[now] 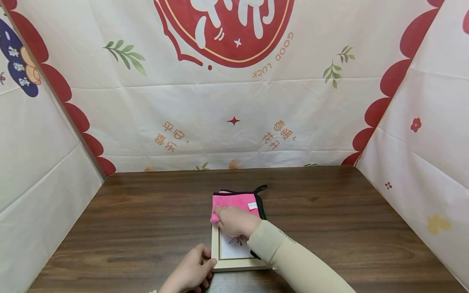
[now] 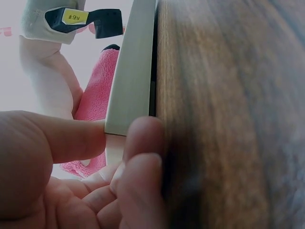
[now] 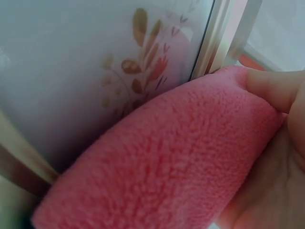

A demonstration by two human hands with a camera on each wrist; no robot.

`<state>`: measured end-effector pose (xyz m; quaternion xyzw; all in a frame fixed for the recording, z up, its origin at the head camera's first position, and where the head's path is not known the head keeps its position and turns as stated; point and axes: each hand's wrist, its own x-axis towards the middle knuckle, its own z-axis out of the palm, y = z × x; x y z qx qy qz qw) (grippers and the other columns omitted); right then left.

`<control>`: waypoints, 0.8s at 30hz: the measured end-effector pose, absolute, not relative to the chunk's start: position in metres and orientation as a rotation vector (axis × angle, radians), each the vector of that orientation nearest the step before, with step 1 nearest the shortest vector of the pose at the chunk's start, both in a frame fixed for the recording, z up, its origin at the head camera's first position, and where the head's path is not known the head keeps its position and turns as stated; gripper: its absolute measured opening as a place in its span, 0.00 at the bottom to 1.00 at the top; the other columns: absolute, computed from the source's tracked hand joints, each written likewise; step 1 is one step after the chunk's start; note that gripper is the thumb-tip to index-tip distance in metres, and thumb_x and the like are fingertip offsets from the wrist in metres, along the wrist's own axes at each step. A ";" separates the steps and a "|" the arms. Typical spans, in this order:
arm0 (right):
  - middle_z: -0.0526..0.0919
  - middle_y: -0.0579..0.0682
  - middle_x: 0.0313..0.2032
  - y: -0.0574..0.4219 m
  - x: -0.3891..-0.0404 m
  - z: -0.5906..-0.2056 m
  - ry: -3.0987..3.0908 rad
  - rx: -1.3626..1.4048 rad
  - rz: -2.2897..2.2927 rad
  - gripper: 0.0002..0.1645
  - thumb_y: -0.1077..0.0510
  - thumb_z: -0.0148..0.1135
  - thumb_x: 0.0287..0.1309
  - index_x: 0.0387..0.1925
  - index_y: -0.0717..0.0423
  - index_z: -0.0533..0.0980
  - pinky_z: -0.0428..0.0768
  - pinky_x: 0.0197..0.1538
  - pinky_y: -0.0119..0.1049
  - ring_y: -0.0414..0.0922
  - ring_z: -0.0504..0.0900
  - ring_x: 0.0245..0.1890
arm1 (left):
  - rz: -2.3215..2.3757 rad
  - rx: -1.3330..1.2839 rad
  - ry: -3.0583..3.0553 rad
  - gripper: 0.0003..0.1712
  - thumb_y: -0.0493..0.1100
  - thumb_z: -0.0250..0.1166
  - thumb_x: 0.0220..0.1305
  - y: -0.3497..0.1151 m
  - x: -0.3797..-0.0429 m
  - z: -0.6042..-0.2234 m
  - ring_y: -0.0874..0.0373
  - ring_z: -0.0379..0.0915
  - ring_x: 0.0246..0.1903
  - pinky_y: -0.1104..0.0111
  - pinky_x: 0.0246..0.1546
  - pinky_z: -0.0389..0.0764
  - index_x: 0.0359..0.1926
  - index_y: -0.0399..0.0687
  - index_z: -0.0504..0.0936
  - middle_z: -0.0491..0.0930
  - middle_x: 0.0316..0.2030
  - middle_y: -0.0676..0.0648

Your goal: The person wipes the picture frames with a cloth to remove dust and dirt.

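Note:
A cream-coloured picture frame (image 1: pixel 238 265) lies flat on the table, with a plant print (image 3: pixel 143 62) behind its clear front. My left hand (image 1: pixel 191 269) pinches the frame's near left corner. In the left wrist view, the thumb is on one face and fingers are curled at the edge. My right hand (image 1: pixel 236 220) holds a pink fleecy cleaning cloth (image 1: pixel 234 199) with black edging, a loop and a white tag. The cloth lies over the frame's far part and hides it. In the right wrist view, the thumb grips a fold of the cloth against the frame's inner side.
The dark wooden table (image 1: pixel 157 211) extends to both sides of the frame. A white printed curtain (image 1: pixel 231 106) hangs behind the far edge, and similar cloth walls stand left and right. A black wrist device (image 2: pixel 81 20) with a yellow label sits on the right sleeve.

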<state>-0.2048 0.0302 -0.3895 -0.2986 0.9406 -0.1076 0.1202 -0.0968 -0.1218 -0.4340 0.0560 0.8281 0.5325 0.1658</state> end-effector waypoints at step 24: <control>0.78 0.48 0.32 0.036 -0.187 -0.388 2.714 -0.941 -0.302 0.09 0.53 0.51 0.67 0.45 0.52 0.70 0.78 0.38 0.31 0.38 0.77 0.31 | 1.520 0.163 2.363 0.11 0.43 0.59 0.65 -0.123 -0.096 -0.435 0.61 0.70 0.11 0.70 0.07 0.69 0.35 0.40 0.68 0.74 0.16 0.50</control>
